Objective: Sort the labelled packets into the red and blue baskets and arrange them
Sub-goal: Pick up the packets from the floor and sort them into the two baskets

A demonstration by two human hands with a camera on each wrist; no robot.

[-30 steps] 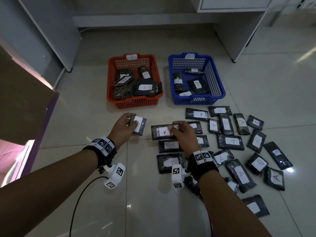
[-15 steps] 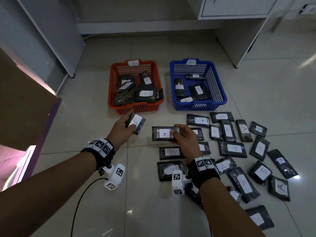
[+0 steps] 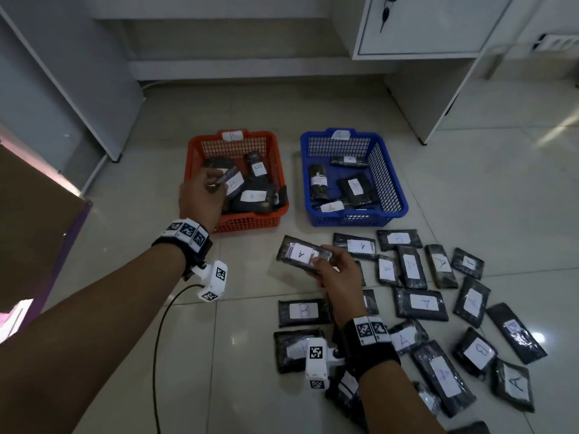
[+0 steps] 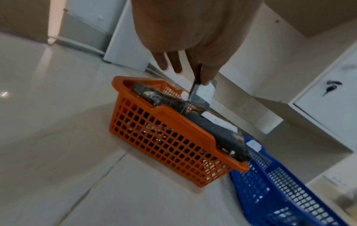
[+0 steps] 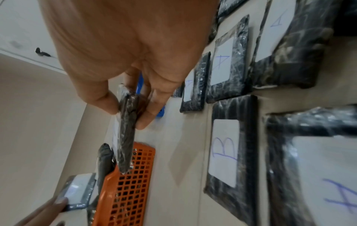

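A pale tiled floor [image 3: 470, 189] carries everything, with white cabinet furniture [image 3: 416, 26] standing along its far edge. The red basket [image 3: 200, 151] and the blue basket [image 3: 391, 183] sit side by side on the tiles, red to the left, each with a small white label on its far rim; the red one's label reads B, and the blue one's is too faint to read. The red basket holds several dark packets, two of them showing B labels, and the blue basket holds four or so packets marked A. Nearer the person and to the right, a loose spread of black plastic-wrapped packets [image 3: 419, 303] lies flat on the floor, most labelled A and a few B, some overlapping. The left hand [image 3: 200, 198] hovers over the near left part of the red basket, fingers and thumb pinching a small packet [image 3: 230, 180] by its edge; in the left wrist view that packet hangs above the basket's contents. The right hand [image 3: 338, 274] is raised above the floor in front of the baskets, thumb on top and fingers beneath gripping one end of a long packet marked A [image 3: 302, 253], which it holds clear of the floor, roughly level. A black cable [image 3: 159, 339] trails from the left wrist camera across the tiles.
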